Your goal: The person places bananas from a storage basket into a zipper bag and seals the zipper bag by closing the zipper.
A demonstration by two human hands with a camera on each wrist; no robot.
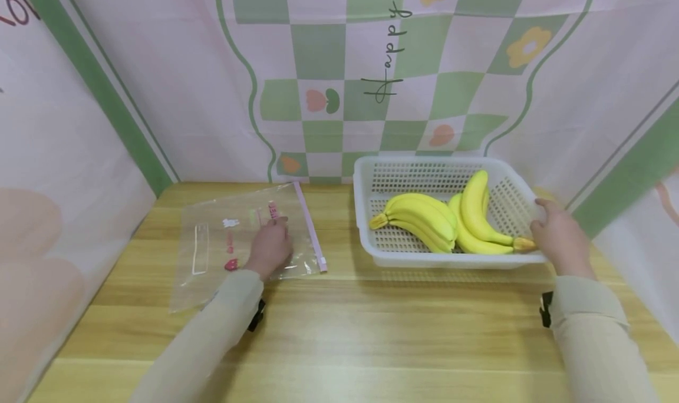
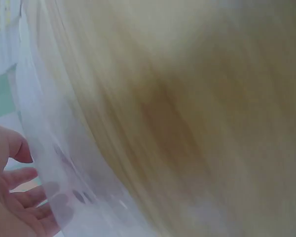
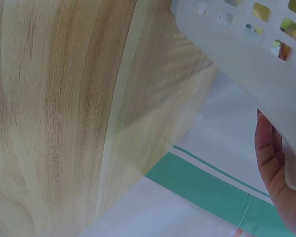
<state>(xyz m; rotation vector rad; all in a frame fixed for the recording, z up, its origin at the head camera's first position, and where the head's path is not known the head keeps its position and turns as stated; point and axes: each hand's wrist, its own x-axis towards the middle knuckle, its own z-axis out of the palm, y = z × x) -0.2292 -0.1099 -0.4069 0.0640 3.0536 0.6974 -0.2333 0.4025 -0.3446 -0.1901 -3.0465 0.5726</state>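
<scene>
A clear zip bag point(image 1: 212, 255) with a pink zipper strip and small printed marks lies flat on the left of the wooden table. My left hand point(image 1: 270, 247) rests on top of it; in the left wrist view its fingers point(image 2: 19, 197) lie loosely spread beside the bag's film point(image 2: 54, 163). A white perforated basket point(image 1: 366, 173) stands on the right and holds two bunches of yellow bananas point(image 1: 424, 217). My right hand point(image 1: 557, 238) grips the basket's right rim, and the right wrist view shows that hand point(image 3: 276, 173) against the rim point(image 3: 246, 54).
The wooden table point(image 1: 345, 332) stretches bare toward me between the arms. Pink and green checked cloth walls point(image 1: 371, 67) close in the back and both sides of the table.
</scene>
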